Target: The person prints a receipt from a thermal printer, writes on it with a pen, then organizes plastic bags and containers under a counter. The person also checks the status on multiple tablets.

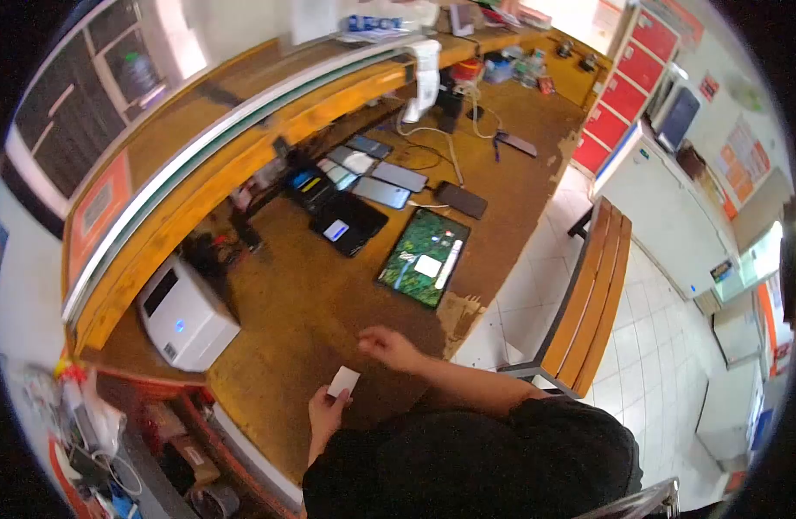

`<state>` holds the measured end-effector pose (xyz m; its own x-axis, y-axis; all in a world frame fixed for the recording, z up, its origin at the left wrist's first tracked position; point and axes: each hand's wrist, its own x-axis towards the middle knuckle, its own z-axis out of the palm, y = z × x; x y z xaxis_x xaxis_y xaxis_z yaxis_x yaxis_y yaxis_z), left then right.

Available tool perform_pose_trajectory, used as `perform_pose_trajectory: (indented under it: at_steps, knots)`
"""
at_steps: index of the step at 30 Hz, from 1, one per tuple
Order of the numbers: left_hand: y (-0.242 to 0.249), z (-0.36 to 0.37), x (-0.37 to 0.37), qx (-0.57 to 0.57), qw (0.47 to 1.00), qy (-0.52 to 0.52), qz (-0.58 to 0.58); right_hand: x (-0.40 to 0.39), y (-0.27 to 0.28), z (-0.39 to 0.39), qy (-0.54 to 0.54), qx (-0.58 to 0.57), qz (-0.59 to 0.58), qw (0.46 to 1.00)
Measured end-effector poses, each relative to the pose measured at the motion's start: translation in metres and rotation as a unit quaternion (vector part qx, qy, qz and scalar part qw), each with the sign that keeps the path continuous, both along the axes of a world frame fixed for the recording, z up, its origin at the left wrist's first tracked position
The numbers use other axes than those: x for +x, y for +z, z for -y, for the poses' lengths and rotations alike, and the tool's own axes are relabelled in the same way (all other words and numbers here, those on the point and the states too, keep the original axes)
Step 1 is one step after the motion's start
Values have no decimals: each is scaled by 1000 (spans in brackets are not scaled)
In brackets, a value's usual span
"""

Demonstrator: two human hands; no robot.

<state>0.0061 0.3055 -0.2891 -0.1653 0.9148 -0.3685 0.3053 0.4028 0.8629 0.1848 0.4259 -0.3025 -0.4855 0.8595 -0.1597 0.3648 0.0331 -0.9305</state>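
Observation:
My left hand (327, 410) holds a small white card (344, 380) between thumb and fingers, just above the near edge of the brown workbench (303, 303). My right hand (389, 348) hovers a little to the right over the bench, fingers loosely curled, holding nothing that I can see. A tablet (425, 257) with a green lit screen lies flat beyond both hands.
Several phones (376, 177) lie in a row further along the bench, some on cables. A white box-shaped device (185, 316) stands at the left. A wooden bench seat (588, 294) stands at the right over white floor tiles. Red lockers (627, 82) line the far wall.

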Motion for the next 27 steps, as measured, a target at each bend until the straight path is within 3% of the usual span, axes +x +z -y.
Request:
perform_pose_trajectory:
  at_steps: [3, 5, 6, 7, 9, 11, 12, 14, 16, 18, 19, 20, 21, 22, 23, 24, 25, 26, 27]
  knots:
    - [-21, -33, 32, -1, 995, 71, 76, 82, -7, -82, -183, 90, -10, 979]
    - [-15, -56, 61, 54, 980, 168, 90, 151, -34, -157, -245, 136, -125, 952]
    - [-26, -70, 73, 52, 981, 166, 91, 183, -49, -196, -303, 136, -113, 936]
    - [-44, -82, 83, 99, 968, 205, 103, 213, -37, -225, -332, 131, -53, 933]
    - [-64, -103, 98, 140, 951, 250, 115, 277, -67, -299, -379, 199, 127, 895]
    - [-69, -121, 111, 153, 963, 201, -96, 319, -77, -353, -379, 259, 252, 852]
    - [-47, -130, 126, 92, 955, 204, -196, 333, -77, -377, -382, 278, 296, 830]
    - [-57, -130, 132, 120, 941, 212, -235, 358, -81, -427, -364, 291, 363, 807]
    - [-60, -130, 135, 142, 923, 227, -278, 384, -106, -487, -387, 237, 350, 819]
    - [-50, -127, 140, 61, 937, 214, -270, 385, -83, -505, -384, 210, 318, 841]
    - [-47, -127, 144, 51, 931, 232, -276, 385, -82, -512, -385, 204, 366, 822]
    - [-43, -128, 147, 83, 913, 207, -342, 385, -83, -516, -389, 187, 393, 812]
    - [-38, -125, 150, 109, 889, 179, -407, 376, -60, -507, -350, 150, 364, 850]
    - [-37, -121, 149, 92, 884, 199, -413, 380, -71, -518, -340, 137, 419, 831]
    - [-41, -116, 146, 103, 863, 179, -461, 379, -72, -512, -349, 178, 384, 836]
    - [-44, -109, 144, 110, 841, 160, -506, 377, -70, -512, -345, 106, 415, 835]
    - [-42, -102, 143, 78, 855, 173, -482, 381, -74, -506, -310, 146, 343, 875]
    - [-41, -96, 140, 49, 869, 189, -455, 366, -63, -477, -363, 82, 196, 907]
    - [-42, -88, 136, 81, 856, 196, -472, 368, -87, -464, -332, 84, 10, 940]
